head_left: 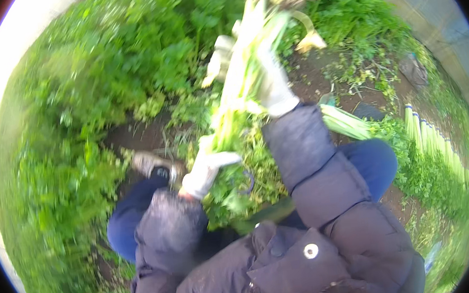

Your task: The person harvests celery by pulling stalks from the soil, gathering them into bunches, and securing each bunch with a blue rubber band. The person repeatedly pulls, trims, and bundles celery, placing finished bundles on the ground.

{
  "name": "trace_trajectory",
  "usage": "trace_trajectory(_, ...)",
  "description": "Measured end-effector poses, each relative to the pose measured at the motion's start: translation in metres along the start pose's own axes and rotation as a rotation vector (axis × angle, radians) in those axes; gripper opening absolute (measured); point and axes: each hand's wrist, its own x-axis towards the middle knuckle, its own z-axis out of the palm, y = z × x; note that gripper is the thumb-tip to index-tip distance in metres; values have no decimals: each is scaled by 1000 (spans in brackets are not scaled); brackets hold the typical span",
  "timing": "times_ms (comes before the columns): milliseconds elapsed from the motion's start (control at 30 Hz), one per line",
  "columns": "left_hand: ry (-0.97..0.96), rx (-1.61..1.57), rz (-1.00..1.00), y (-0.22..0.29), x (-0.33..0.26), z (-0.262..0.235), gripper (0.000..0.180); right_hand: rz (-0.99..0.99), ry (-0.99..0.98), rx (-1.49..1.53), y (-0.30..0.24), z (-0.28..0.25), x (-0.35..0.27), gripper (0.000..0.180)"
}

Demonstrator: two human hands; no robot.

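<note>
A bunch of celery [238, 84] is held at a slant in front of me, its brown roots at the far end and its green leaves towards my lap. My left hand [206, 173], in a white glove, is closed around the lower stalks just above the leaves. Higher up, my white-gloved right hand [276, 83] grips the right side of the bunch below the roots; its fingers are partly hidden and blurred. A yellowed, bent stalk [310, 40] sticks out near the roots. Beneath the leaves shows a thin purplish loop [247, 182].
Dense leafy celery plants [123, 50] grow ahead and to the left. By my right knee lies another celery bunch [345, 121]. Several banded bunches [434, 141] lie in a row at the far right. Bare soil [309, 77] shows ahead, and plastic sheeting [429, 3] edges the right.
</note>
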Motion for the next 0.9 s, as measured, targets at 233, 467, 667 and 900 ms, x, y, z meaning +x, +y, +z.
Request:
trace_trajectory(233, 104, 130, -531, -176, 3, -79, 33, 909, 658, -325, 104, -84, -152, 41)
trace_trajectory(467, -70, 654, -168, -183, 53, -62, 38, 678, 688, -191, 145, -147, -92, 33)
trace_trajectory(667, 140, 1361, 152, -178, 264, -31, 52, 125, 859, -167, 64, -175, 32, 28)
trace_trajectory(900, 906, 2482, -241, -131, 544, 60, 65, -65, 751, -401, 2, -220, 50, 45)
